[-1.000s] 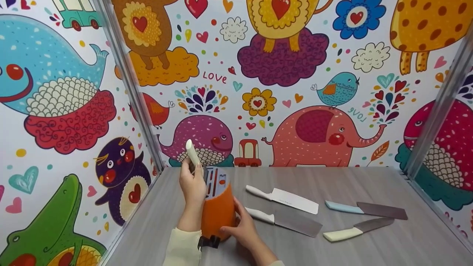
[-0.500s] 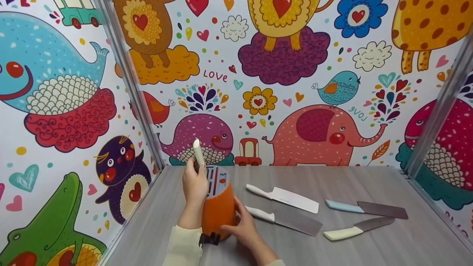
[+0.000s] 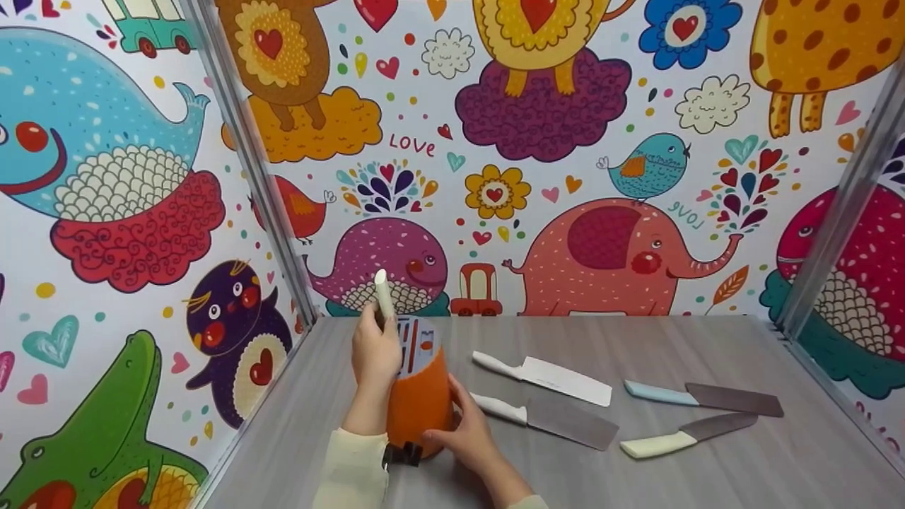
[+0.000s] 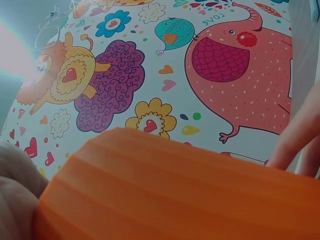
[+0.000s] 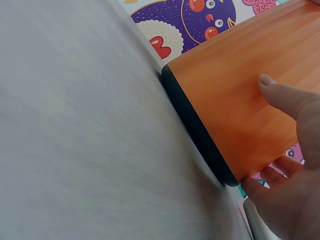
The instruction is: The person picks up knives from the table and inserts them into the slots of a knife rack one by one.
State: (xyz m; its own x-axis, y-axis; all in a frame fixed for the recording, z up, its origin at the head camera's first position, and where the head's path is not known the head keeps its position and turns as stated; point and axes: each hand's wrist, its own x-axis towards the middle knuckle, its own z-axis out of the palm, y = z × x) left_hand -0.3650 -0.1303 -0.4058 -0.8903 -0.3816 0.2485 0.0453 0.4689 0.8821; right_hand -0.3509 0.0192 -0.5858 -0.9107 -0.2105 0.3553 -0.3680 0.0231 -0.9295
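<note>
An orange knife block with a grey slotted top stands upright on the table. My left hand grips what looks like a knife by its cream handle, at the left side of the slotted top. The blade is hidden behind the hand and block, so I cannot tell how deep it sits in a slot. Low on the block's right side, my right hand holds it, thumb in front and fingers at the side. In the right wrist view the block's dark base meets the table.
To the right lie a white-handled cleaver, another cleaver with a grey blade, a blue-handled knife and a cream-handled knife. Cartoon-printed walls enclose the grey table at the back and sides.
My left hand has shifted slightly right, and the cream handle has swung from a leftward tilt to more upright. The right hand keeps its hold on the block.
</note>
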